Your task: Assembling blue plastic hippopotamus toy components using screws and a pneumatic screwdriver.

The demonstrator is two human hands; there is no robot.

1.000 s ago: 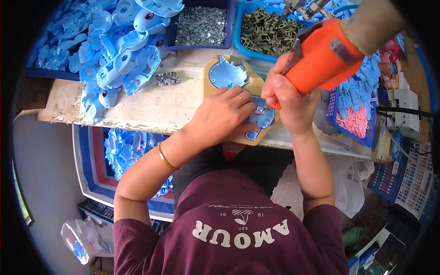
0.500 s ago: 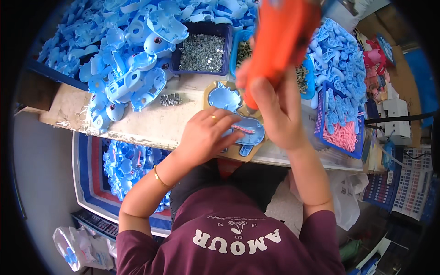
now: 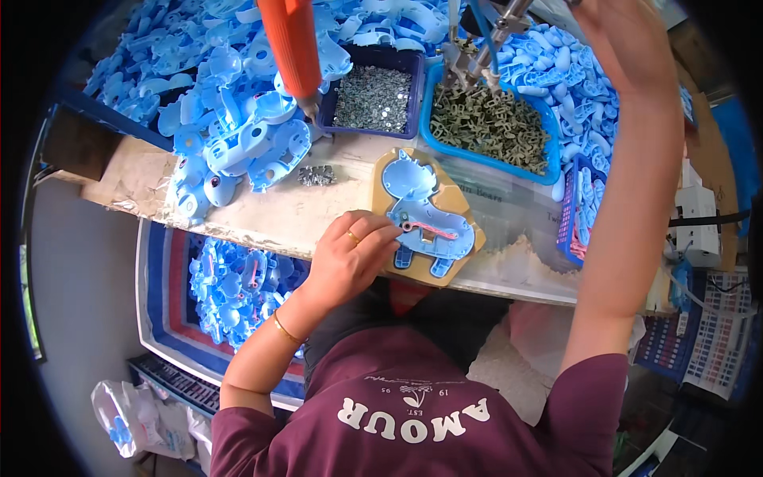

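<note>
A light-blue plastic toy shell (image 3: 441, 246) lies hollow side up in a tan holding block (image 3: 465, 187), with a smaller round blue shell (image 3: 409, 176) behind it. Inside the larger shell sits a thin pink plastic part (image 3: 429, 230). My left hand (image 3: 355, 256) is at the shell's left edge, its fingers bent together, fingertips touching it near the pink part's round end. High on the right, my right hand (image 3: 624, 44) is raised by the picture's upper edge, fingers mostly cut off. An orange electric screwdriver (image 3: 292, 52) hangs tip down at the upper left, away from both hands.
Behind the block stand a dark bin of small metal pieces (image 3: 369, 99) and a blue basket of greenish-brown parts (image 3: 493, 127). Blue shells (image 3: 258, 143) heap at the left. A small metal cluster (image 3: 316, 176) lies on the table. Below, a bin holds more shells (image 3: 230, 290).
My right hand has let go of the screwdriver and risen to the upper right. The screwdriver now hangs farther left. My left hand's fingers have drawn back from over the shell to its edge.
</note>
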